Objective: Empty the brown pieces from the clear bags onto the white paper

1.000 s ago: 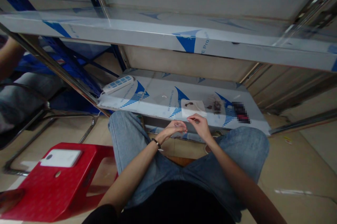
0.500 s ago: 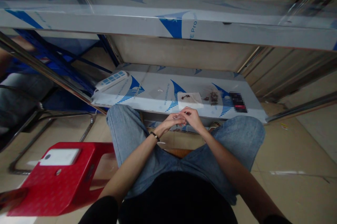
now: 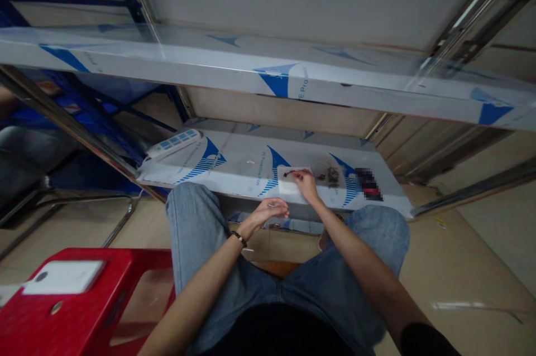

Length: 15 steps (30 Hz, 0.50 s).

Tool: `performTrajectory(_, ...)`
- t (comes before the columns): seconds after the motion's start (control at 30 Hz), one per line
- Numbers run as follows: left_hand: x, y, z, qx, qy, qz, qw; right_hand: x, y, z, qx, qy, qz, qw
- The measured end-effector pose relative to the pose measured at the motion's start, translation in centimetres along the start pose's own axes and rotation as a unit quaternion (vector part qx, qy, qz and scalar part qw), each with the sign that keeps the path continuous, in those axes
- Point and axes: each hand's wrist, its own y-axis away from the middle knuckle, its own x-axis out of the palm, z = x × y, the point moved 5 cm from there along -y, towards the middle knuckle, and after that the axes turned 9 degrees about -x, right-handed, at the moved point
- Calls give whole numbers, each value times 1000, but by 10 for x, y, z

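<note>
My right hand (image 3: 305,184) reaches over a white sheet (image 3: 288,187) on the low shelf, thumb and finger pinched beside small dark pieces (image 3: 287,174). What is in the pinch is too small to make out. My left hand (image 3: 268,212), with a dark beaded bracelet (image 3: 239,237) at the wrist, is held palm-up in front of the shelf edge, fingers curled. A thin pale line shows at its fingers, its kind unclear. To the right of the sheet lies a clear plastic bag (image 3: 333,174) with dark small pieces in it.
The low shelf (image 3: 234,172) is covered in printed film; a white power strip (image 3: 173,144) lies at its left end and a blurred-out dark item (image 3: 368,184) at its right. An upper shelf (image 3: 188,66) crosses above. A red stool (image 3: 96,311) with a white phone (image 3: 65,277) stands left.
My hands were together above my lap. The right has moved away to the white sheet; the left has stayed back, lower in view. The camera has tilted up a little.
</note>
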Motion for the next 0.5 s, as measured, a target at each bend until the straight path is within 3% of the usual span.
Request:
performTrajectory(0.27,-7,1,-1,11,29,-8,999,38,-32,-6,-74,77,97,990)
performTrajectory(0.5,-9,3,-4,17,55,-7,998,50,-43,-16,-63,87,112,988)
